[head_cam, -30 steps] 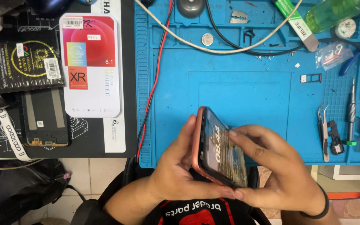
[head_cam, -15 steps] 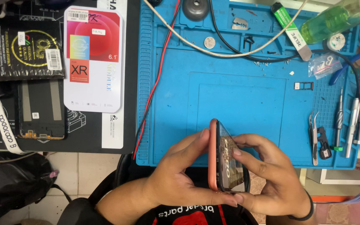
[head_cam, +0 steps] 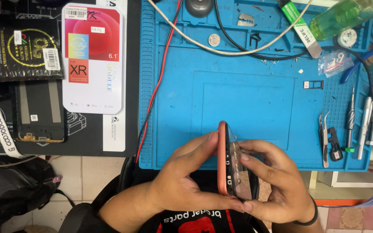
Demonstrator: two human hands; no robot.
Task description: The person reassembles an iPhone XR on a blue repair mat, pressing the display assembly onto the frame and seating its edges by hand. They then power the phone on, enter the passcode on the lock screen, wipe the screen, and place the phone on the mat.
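Both forearms are bare, with no sleeves reaching them, and neither the left hand (head_cam: 186, 183) nor the right hand (head_cam: 277, 190) wears a glove or ring. A thin black band (head_cam: 308, 219) circles the right wrist. Low in the view, the person's black shirt (head_cam: 195, 221) shows pale lettering above a red graphic, and the fingers (head_cam: 203, 144) have short, plain nails.

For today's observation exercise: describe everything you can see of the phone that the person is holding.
The phone is a slim smartphone with a coral-orange frame and a dark glass face. It is held on edge, its side turned toward the camera, with small dark marks along the frame. The left hand cradles its back and the right hand its screen side, above the near edge of the blue mat.
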